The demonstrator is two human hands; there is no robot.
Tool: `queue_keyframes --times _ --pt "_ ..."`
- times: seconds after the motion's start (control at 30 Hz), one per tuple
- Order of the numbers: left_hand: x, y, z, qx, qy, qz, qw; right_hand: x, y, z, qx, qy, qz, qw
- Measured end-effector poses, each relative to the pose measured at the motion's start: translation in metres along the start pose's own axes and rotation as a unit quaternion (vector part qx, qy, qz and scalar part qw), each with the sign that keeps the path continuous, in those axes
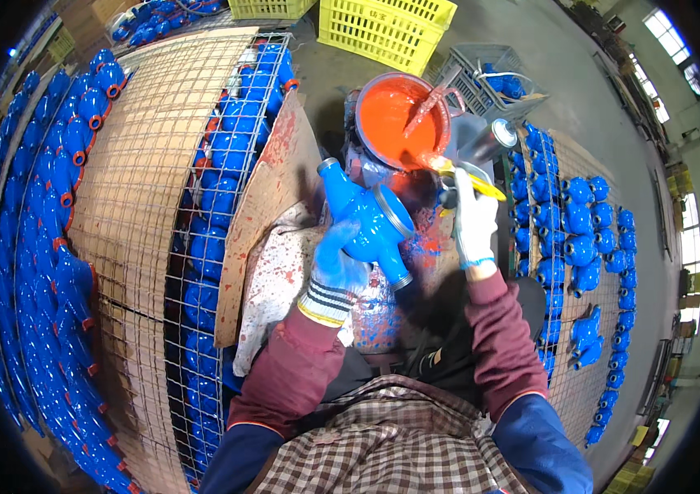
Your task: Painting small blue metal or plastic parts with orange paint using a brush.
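Note:
My left hand (335,267), in a blue-stained knit glove, is closed around a glossy blue metal meter body (360,216). The casting is tilted, with a wide round mouth facing right and a pipe end at its top left and bottom right. My white-gloved right hand (475,221) grips a yellow-handled paintbrush (481,184). The brush's red-coated bristles are at the near rim of a round bucket (361,140) of orange-red paint (384,107). A paint-caked stick (425,111) leans in the paint. The brush and the casting are apart.
Wire-mesh racks (144,165) with rows of blue castings (218,193) stand on the left; more castings (580,222) sit on mesh at right. A metal can (494,138) stands right of the bucket. Behind are a yellow crate (383,33) and a grey crate (469,78). Paint-spotted cardboard (263,214) leans left.

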State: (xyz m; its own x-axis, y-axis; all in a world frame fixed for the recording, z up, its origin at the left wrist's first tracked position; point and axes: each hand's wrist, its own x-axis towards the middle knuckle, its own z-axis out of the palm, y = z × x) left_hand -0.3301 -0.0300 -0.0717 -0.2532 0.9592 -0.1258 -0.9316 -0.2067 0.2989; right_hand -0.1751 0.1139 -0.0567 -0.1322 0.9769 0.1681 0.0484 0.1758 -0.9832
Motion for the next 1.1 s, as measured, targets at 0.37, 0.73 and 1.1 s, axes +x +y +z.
queue_keyframes --times 0.37,0.73,1.1 --pt "0.0 0.01 0.018 0.001 -0.034 0.021 0.999 0.034 0.031 0.011 -0.295 -0.048 -0.004 0.954" --pt "-0.043 -0.007 0.021 0.097 0.017 0.021 0.995 -0.045 -0.035 -0.054 0.268 -0.019 0.162 0.949" --pt "-0.103 -0.042 0.065 0.673 -0.216 0.351 0.615 -0.104 -0.152 -0.077 -0.114 -0.03 -0.014 0.993"
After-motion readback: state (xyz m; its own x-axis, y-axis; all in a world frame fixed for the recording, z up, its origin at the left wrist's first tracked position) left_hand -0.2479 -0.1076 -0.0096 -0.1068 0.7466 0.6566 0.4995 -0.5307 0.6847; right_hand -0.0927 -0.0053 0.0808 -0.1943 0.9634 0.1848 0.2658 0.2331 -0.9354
